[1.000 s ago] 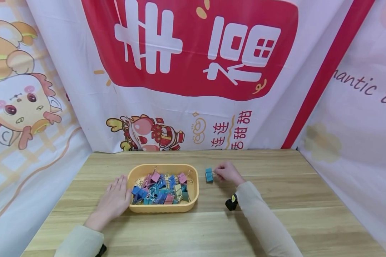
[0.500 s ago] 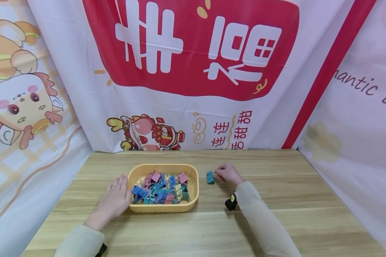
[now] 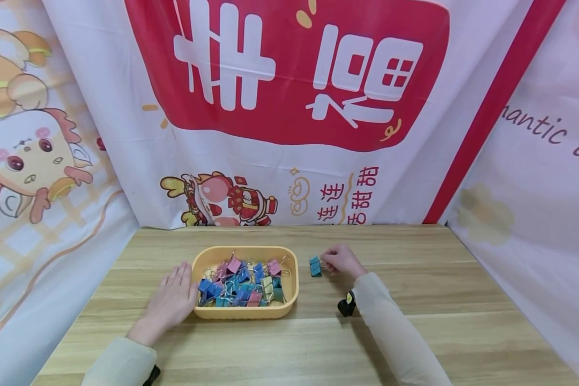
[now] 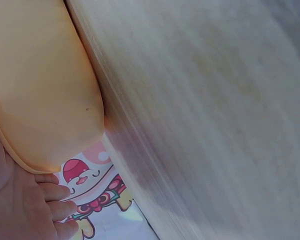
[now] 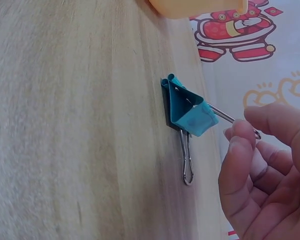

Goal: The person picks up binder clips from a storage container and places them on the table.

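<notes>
A teal binder clip (image 5: 182, 106) is at the table surface right of the tray. My right hand (image 3: 343, 260) pinches one of its wire handles between thumb and fingertips; the other handle (image 5: 187, 159) lies along the wood in the right wrist view. My left hand (image 3: 170, 297) rests against the left wall of the yellow tray (image 3: 293, 284), fingers straight. In the left wrist view the fingers (image 4: 54, 192) lie along the tray's outer side. Inside the tray are several binder clips (image 3: 243, 273) in blue, teal, pink and pale yellow, heaped together.
The wooden table (image 3: 318, 348) runs back to a hanging printed cloth (image 3: 289, 118). More printed cloth stands at the left (image 3: 29, 161) and right (image 3: 526, 177) sides. A black strap piece (image 3: 346, 305) hangs at my right sleeve.
The teal clip has shifted slightly right and down, within the right hand's pinch, since a second ago. My left hand and the tray have stayed in place.
</notes>
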`<state>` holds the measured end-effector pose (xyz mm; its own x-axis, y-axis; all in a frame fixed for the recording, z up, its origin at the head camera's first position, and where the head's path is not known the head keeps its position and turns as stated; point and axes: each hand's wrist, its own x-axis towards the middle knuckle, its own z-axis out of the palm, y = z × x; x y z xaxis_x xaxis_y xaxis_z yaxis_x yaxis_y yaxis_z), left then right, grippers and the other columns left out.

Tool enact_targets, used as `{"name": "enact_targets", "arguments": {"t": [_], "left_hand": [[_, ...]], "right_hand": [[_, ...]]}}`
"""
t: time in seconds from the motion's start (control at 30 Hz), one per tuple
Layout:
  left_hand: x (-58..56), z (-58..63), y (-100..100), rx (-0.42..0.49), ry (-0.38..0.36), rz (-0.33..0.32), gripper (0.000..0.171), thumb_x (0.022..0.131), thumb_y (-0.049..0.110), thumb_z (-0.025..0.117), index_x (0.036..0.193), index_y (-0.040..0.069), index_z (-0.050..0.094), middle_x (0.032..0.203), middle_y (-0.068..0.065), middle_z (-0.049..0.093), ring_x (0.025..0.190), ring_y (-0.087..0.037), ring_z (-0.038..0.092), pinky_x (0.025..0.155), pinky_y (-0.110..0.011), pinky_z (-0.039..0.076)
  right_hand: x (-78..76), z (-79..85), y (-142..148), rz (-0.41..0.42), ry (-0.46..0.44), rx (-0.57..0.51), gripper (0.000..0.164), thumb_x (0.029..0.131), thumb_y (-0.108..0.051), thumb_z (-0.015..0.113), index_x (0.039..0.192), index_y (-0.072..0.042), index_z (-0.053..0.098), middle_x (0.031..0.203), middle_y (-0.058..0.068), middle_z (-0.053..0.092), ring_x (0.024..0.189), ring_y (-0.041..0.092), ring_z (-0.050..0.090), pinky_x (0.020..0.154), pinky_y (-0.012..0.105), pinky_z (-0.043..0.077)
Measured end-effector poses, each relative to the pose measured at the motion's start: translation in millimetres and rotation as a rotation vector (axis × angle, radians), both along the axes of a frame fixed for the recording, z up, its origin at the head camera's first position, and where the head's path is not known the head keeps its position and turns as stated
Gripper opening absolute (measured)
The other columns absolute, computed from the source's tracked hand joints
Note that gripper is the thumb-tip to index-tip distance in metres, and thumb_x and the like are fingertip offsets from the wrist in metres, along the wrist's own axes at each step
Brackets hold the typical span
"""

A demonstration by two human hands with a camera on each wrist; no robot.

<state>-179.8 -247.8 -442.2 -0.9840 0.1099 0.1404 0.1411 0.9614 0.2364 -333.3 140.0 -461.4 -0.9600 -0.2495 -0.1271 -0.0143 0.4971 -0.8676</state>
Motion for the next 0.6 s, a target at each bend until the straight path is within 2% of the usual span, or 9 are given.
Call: {"name": "enact_targets", "arguments": {"t": [0.17, 0.33, 0.47, 0.6], "left_hand": [[-0.1, -0.7, 0, -0.003, 0.006, -0.004, 0.059, 0.099, 0.025, 0.031, 0.136, -0.019, 0.020, 0.142, -0.035, 0.017, 0.129, -0.051, 0.016, 0.104, -0.059, 0.015], [0.4, -0.1, 0, 0.006, 0.005, -0.004, 0.058, 0.099, 0.025, 0.031, 0.136, -0.019, 0.019, 0.142, -0.035, 0.016, 0.129, -0.051, 0.016, 0.104, -0.059, 0.014], [0.5, -0.3, 0, 0.007, 0.008, -0.005, 0.058, 0.099, 0.024, 0.031, 0.136, -0.019, 0.019, 0.142, -0.035, 0.016, 0.129, -0.051, 0.016, 0.104, -0.059, 0.014], [0.1, -1.0, -1, 0.005, 0.009, -0.006, 0.058, 0.099, 0.025, 0.031, 0.136, -0.019, 0.019, 0.142, -0.035, 0.016, 0.128, -0.051, 0.016, 0.104, -0.059, 0.014]], "right_hand": [[1.3, 2.8, 1, 0.000, 0.012, -0.022, 0.017, 0.087, -0.009, 0.059, 0.090, 0.006, 0.064, 0.056, 0.004, 0.052, 0.047, 0.012, 0.047, 0.044, 0.022, 0.043], [2.8, 12.0, 0, -0.016, 0.023, -0.032, 0.018, 0.087, -0.013, 0.062, 0.098, 0.002, 0.063, 0.058, 0.012, 0.055, 0.044, 0.012, 0.044, 0.042, 0.023, 0.040], [4.4, 23.4, -4, 0.000, 0.044, 0.003, 0.022, 0.087, -0.020, 0.063, 0.101, -0.002, 0.064, 0.067, 0.021, 0.058, 0.044, 0.014, 0.044, 0.045, 0.033, 0.044], [9.1, 37.0, -12, 0.031, 0.074, 0.036, 0.025, 0.087, -0.023, 0.064, 0.103, -0.004, 0.064, 0.073, 0.021, 0.061, 0.050, 0.019, 0.051, 0.054, 0.041, 0.051]]}}
